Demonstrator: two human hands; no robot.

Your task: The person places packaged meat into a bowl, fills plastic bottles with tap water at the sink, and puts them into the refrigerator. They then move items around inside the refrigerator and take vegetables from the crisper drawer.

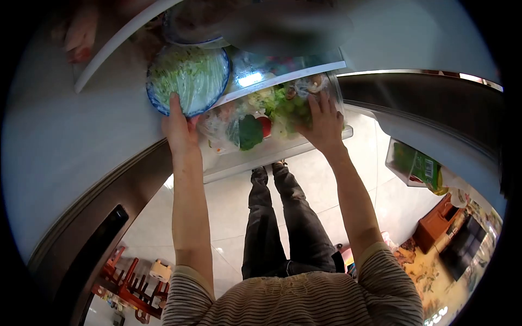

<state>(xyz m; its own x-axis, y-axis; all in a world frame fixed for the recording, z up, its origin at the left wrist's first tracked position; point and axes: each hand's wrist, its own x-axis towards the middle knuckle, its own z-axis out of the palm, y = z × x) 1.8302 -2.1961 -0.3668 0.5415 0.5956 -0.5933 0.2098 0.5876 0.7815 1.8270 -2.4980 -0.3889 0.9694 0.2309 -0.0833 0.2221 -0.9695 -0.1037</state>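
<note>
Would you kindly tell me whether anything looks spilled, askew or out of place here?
Nothing clearly stands out. The left hand holds a film-covered plate of chopped greens, with no visible spill; the pulled-out drawer holds jumbled produce, none plainly damaged.

Left hand (182, 130) and right hand (324, 124) are bare; nearer the camera than both, a striped top (293, 304) with short sleeves (390, 280) and plain pale cuffs (375, 252); dark trousers (262, 233) between and below them.
</note>
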